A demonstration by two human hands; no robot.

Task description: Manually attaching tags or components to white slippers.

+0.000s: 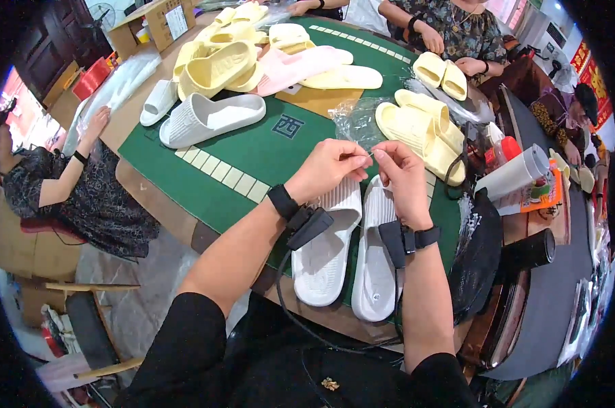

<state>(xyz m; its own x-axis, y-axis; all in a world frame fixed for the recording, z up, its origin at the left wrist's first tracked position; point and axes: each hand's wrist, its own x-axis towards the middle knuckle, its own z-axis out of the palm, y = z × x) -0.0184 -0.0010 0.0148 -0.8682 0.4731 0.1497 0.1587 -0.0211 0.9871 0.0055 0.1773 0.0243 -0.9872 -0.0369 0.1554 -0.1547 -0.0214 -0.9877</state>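
Note:
My left hand (330,165) and my right hand (401,178) meet over the table, fingertips almost touching. Both are pinched closed; whatever lies between the fingers is too small to make out. Below them rests a pair of pale grey slide slippers, the left slipper (321,262) beside the right slipper (374,272), toes pointing away from me. My hands and wrists cover part of their straps. Crumpled clear plastic (357,122) lies just beyond my fingers. To the right of it is a pair of pale yellow slippers (423,132).
More yellow slippers (219,71), a pink slipper (301,68) and a grey slipper (212,119) are piled on the green table (246,153). At right stand a white tumbler (515,170), a black bottle (530,250) and a black mesh bag (481,265). Other people work around the table.

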